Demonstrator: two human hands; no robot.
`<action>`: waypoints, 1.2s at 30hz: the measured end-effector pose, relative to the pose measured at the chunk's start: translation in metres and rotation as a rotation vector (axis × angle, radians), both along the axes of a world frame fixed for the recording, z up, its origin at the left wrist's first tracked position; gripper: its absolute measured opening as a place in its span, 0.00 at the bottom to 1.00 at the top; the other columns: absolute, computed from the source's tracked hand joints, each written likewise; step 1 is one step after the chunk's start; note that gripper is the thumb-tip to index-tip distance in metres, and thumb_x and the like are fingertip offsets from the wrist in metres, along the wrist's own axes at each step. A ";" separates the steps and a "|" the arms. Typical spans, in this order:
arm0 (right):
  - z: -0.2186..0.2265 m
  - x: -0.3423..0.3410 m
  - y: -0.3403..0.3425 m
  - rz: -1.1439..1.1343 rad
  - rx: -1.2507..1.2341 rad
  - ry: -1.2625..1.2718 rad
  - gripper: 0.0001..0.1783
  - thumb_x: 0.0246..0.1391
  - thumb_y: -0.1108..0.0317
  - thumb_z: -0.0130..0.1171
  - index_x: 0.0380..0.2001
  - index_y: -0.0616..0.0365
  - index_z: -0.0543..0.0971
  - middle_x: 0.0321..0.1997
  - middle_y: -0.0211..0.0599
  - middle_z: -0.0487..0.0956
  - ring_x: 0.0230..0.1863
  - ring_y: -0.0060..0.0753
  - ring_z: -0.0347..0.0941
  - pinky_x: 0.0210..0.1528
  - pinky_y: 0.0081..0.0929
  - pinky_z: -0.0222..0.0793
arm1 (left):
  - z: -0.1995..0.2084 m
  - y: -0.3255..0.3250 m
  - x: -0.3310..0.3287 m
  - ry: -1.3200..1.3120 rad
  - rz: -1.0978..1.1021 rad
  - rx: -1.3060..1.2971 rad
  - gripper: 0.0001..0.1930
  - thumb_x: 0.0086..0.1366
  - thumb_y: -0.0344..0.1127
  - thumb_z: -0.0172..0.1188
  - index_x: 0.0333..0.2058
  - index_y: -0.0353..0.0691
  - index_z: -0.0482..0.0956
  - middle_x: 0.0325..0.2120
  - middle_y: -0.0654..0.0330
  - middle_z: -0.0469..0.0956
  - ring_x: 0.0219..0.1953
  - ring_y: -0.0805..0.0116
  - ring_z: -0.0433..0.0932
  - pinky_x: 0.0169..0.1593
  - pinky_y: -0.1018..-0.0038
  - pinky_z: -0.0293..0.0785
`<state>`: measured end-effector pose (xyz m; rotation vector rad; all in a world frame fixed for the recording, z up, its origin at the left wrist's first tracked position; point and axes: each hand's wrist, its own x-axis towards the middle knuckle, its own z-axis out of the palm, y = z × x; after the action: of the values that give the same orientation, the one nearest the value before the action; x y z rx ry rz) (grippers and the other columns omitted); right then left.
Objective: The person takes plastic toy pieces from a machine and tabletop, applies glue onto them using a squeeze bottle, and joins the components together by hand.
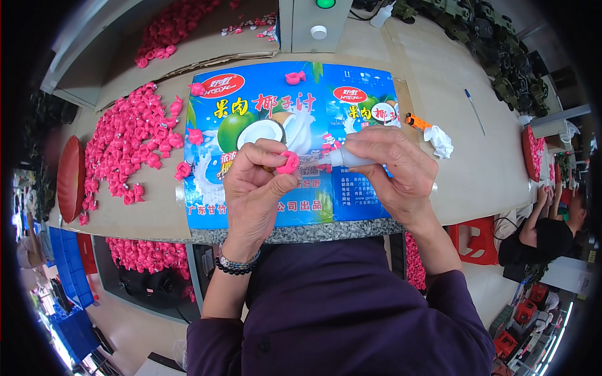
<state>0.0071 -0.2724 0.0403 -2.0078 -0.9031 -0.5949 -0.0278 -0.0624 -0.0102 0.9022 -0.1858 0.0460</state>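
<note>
My left hand (251, 185) pinches a small hollow pink plastic part (288, 163) between thumb and fingers. In my right hand (401, 166) lies a small white squeeze bottle (350, 158), its thin nozzle aimed left at the pink part. Whether the tip touches the part I cannot tell. Both hands are above a blue printed cardboard sheet (316, 219) on the table. Single pink pieces (295, 77) rest on the sheet's upper area and along its left edge. Another small pink piece (329, 144) shows just behind the bottle.
A large heap of pink parts (128, 135) spreads over the table's left side, beside a red tray (70, 178). To the right are an orange tool (417, 121), crumpled white tissue (439, 142) and a pen (475, 113). Dark green toy vehicles (501, 56) stand far right. A co-worker (545, 235) sits at right.
</note>
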 end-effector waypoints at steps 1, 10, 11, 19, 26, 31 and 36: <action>-0.001 0.000 0.000 0.000 0.000 0.000 0.19 0.34 0.88 0.63 0.35 0.63 0.81 0.35 0.39 0.80 0.39 0.39 0.79 0.40 0.29 0.76 | 0.000 0.000 0.000 0.001 0.006 0.003 0.13 0.56 0.17 0.63 0.37 0.35 0.71 0.44 0.57 0.70 0.39 0.72 0.77 0.43 0.75 0.77; 0.000 0.013 -0.010 -0.106 0.052 0.113 0.19 0.41 0.83 0.66 0.41 0.63 0.80 0.39 0.40 0.80 0.42 0.36 0.79 0.43 0.27 0.76 | -0.003 0.005 -0.001 0.005 -0.003 -0.004 0.12 0.57 0.24 0.65 0.37 0.38 0.71 0.40 0.58 0.72 0.35 0.69 0.76 0.38 0.73 0.74; 0.000 0.016 -0.010 -0.117 0.164 0.299 0.18 0.42 0.84 0.64 0.40 0.64 0.78 0.38 0.38 0.79 0.41 0.36 0.79 0.40 0.24 0.76 | -0.003 0.005 -0.001 0.025 0.005 0.006 0.11 0.58 0.27 0.65 0.36 0.40 0.71 0.37 0.60 0.72 0.33 0.69 0.75 0.36 0.75 0.71; -0.031 0.047 -0.015 -0.217 0.005 0.752 0.16 0.47 0.81 0.61 0.31 0.55 0.64 0.32 0.31 0.73 0.34 0.27 0.78 0.28 0.21 0.74 | -0.011 0.011 -0.006 0.070 -0.003 -0.047 0.11 0.59 0.28 0.65 0.37 0.38 0.71 0.40 0.57 0.73 0.33 0.69 0.75 0.38 0.72 0.72; -0.033 0.062 0.000 -0.113 -0.426 0.392 0.08 0.43 0.69 0.66 0.29 0.58 0.81 0.31 0.36 0.80 0.32 0.38 0.77 0.36 0.36 0.71 | -0.013 0.009 -0.012 0.100 -0.006 -0.060 0.12 0.57 0.28 0.66 0.37 0.38 0.72 0.39 0.57 0.73 0.33 0.69 0.76 0.38 0.72 0.72; -0.030 0.055 0.016 -0.138 -0.609 0.273 0.07 0.43 0.68 0.64 0.26 0.58 0.80 0.29 0.41 0.79 0.34 0.44 0.77 0.35 0.40 0.72 | -0.013 0.008 -0.016 0.103 -0.034 -0.062 0.12 0.57 0.29 0.67 0.37 0.39 0.71 0.38 0.59 0.73 0.33 0.70 0.75 0.36 0.75 0.70; -0.030 0.052 0.026 -0.158 -0.709 0.134 0.03 0.40 0.74 0.59 0.21 0.63 0.77 0.26 0.46 0.78 0.32 0.48 0.77 0.32 0.42 0.72 | -0.011 0.004 -0.018 0.123 -0.033 -0.041 0.12 0.58 0.31 0.66 0.35 0.41 0.70 0.35 0.60 0.72 0.32 0.71 0.74 0.32 0.79 0.67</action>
<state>0.0593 -0.2466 0.0107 -2.7340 -0.9622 -0.2229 -0.0459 -0.0583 -0.0211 0.8585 -0.0846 -0.0367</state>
